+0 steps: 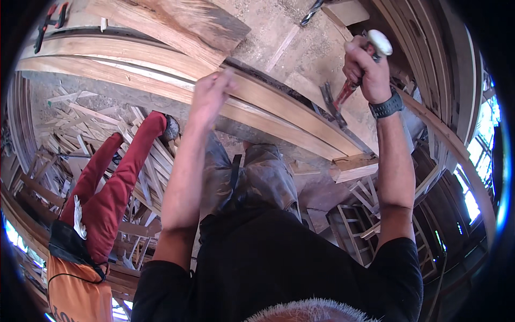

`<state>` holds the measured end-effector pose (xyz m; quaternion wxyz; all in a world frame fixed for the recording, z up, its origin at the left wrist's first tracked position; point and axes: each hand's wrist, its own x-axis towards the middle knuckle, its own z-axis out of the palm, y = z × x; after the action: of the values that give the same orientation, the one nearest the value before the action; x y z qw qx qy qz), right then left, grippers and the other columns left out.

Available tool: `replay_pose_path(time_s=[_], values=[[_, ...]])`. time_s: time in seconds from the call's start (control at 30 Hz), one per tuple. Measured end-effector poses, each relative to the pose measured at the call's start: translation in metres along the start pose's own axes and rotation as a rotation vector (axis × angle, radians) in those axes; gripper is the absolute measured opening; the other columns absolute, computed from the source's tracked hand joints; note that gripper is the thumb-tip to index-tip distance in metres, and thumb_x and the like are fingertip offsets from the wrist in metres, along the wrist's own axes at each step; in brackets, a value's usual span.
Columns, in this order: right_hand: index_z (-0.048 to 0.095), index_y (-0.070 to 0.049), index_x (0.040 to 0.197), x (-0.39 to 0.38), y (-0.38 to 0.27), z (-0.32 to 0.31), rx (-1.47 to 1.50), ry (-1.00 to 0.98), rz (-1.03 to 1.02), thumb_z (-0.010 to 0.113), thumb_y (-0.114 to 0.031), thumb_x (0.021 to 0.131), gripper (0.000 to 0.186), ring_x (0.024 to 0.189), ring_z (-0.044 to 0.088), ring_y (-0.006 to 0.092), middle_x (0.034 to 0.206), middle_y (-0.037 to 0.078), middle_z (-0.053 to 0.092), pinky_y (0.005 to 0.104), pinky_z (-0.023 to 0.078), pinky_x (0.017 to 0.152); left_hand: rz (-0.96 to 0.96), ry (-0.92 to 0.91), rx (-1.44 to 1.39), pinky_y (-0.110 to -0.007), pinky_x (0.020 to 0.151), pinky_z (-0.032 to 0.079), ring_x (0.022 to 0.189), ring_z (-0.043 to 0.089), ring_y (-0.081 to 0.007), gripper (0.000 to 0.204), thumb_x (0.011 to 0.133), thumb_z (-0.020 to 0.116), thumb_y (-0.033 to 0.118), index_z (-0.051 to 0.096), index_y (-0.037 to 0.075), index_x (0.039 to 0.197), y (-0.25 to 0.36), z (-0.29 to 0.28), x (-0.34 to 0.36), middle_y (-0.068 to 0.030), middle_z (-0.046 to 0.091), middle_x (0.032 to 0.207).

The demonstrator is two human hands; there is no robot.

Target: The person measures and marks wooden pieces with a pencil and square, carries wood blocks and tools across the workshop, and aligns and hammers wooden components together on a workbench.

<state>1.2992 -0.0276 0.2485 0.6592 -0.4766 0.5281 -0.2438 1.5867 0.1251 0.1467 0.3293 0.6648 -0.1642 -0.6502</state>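
My right hand (pixel 369 70) is wrapped round the red handle of a claw hammer (pixel 341 97). The handle's whitish end sticks out above my fist, and the dark metal head hangs low over the bench near the boards' right end. My left hand (pixel 211 95), a little blurred, is curled closed over the long pale wooden boards (pixel 289 115). Whatever it may pinch is too small or hidden to make out. Beyond it, a wide brown plank (pixel 177 27) with dark grain lies slanted across the boards.
A drill bit (pixel 311 13) lies among sawdust at the top. Orange-and-black-handled pliers (pixel 51 24) rest at upper left. A person in red trousers (pixel 115 204) stands at left beside scattered wood offcuts (pixel 70 126). Curved timber (pixel 450 64) rises along the right.
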Motion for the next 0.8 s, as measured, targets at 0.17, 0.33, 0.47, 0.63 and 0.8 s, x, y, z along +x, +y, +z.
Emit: replay_pose_path(time_s=[0.17,0.33,0.47,0.63,0.8], values=[[0.056,-0.007,0.079,0.054,-0.001,0.063,-0.504,-0.118,-0.291,0.070,-0.019,0.089,0.021,0.043,0.040,0.0053,0.056,-0.004,0.046,0.0229,0.030,0.041,0.522,0.550,0.092,-0.026,0.050,0.029,0.055,0.038,-0.0045,0.038,0.101,0.056,0.031,0.066,0.005,0.074,0.036,-0.078,-0.014,0.0025,0.050,0.059],[0.058,-0.004,0.083,0.084,-0.022,0.102,-0.443,-0.087,-0.518,0.068,-0.016,0.087,0.017,0.053,0.046,0.0105,0.058,-0.002,0.049,0.0284,0.039,0.051,0.995,0.716,0.636,-0.029,0.060,0.040,0.066,0.049,-0.0144,0.034,0.098,0.058,0.033,0.068,0.006,0.080,0.159,-0.089,0.035,-0.0044,0.055,0.068],[0.048,-0.008,0.076,0.022,-0.024,0.062,-0.036,0.024,-0.313,0.065,-0.016,0.091,0.023,0.044,0.035,0.0069,0.055,-0.003,0.038,0.0256,0.027,0.042,1.124,0.685,0.957,-0.043,0.078,0.048,0.089,0.060,-0.0356,0.023,0.093,0.062,0.025,0.064,0.003,0.085,0.187,-0.069,0.076,-0.0170,0.063,0.085],[0.053,-0.007,0.076,0.004,-0.017,0.005,0.184,-0.120,-0.230,0.063,-0.014,0.093,0.021,0.043,0.040,0.0074,0.054,-0.001,0.045,0.0238,0.030,0.042,1.193,0.707,1.138,-0.046,0.074,0.045,0.079,0.056,-0.0372,0.031,0.090,0.064,0.025,0.056,0.004,0.070,0.177,-0.058,0.088,-0.0180,0.058,0.073],[0.054,-0.007,0.077,-0.007,0.004,-0.008,-0.137,-0.070,0.097,0.068,-0.017,0.091,0.022,0.045,0.041,0.0036,0.056,-0.005,0.047,0.0217,0.030,0.042,1.171,0.739,1.141,-0.046,0.074,0.045,0.081,0.055,-0.0369,0.029,0.088,0.067,0.022,0.056,0.003,0.069,0.174,-0.055,0.088,-0.0182,0.057,0.073]])
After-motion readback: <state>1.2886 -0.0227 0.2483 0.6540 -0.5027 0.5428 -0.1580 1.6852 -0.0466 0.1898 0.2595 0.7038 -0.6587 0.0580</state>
